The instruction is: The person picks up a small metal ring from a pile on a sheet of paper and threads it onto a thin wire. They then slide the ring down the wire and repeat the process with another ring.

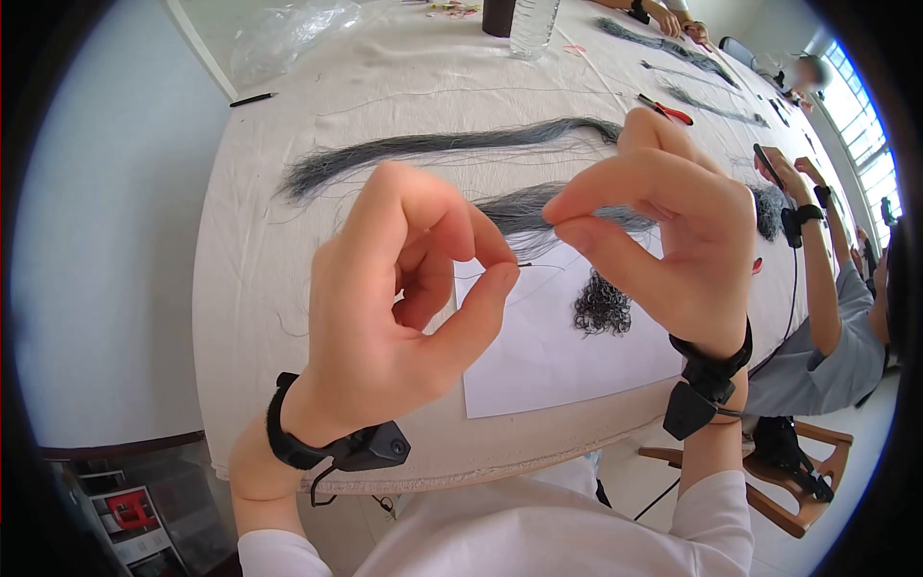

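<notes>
My left hand pinches a thin dark wire between thumb and forefinger. A short, thicker dark bit of it shows just past the fingertips, and a fine curved strand trails off to the right. To the right, my right hand has thumb and forefinger closed in a pinch; whatever is between them is too small to make out. Below the hands, a small heap of curled dark wire pieces lies on a white sheet of paper. Behind my fingers stretches a bundle of grey wires, partly hidden by the right hand.
Another long grey wire bundle lies farther back on the cloth-covered table. Red-handled pliers, a black pen, a clear bottle and a dark cup are beyond. Other people work along the right side; a wooden chair stands there.
</notes>
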A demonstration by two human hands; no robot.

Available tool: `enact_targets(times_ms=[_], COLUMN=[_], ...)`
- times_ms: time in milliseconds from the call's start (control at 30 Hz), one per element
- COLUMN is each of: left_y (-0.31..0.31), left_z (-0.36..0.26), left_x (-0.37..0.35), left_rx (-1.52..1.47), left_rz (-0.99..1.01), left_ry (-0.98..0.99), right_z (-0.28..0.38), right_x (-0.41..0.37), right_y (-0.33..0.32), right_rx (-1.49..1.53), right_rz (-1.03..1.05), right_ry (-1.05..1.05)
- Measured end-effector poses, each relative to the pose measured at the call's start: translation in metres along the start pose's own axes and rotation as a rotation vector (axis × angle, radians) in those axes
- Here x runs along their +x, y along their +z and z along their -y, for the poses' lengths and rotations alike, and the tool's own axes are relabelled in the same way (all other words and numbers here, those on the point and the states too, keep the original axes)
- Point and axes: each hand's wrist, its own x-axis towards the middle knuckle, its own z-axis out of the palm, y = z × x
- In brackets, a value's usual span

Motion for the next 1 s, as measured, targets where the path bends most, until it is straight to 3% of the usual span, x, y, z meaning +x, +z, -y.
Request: enact_targets(times_ms=[233, 1000], left_y=[0.0021, -0.0028], left_z=[0.0032, 0.0063], left_x=[-0.0009, 0.0029], left_rx=[0.041, 0.087], left_rz=[-0.050, -0.106], left_ry=[0.077, 0.148], right_z=[0.0068, 0.0031], right_x=[-0.0023, 0.0041], right_y=[0.0034, 0.0056], right_rx=[-0.163, -0.302], right_rz=[-0.069, -0.026], right_ry=[-0.194, -0.242])
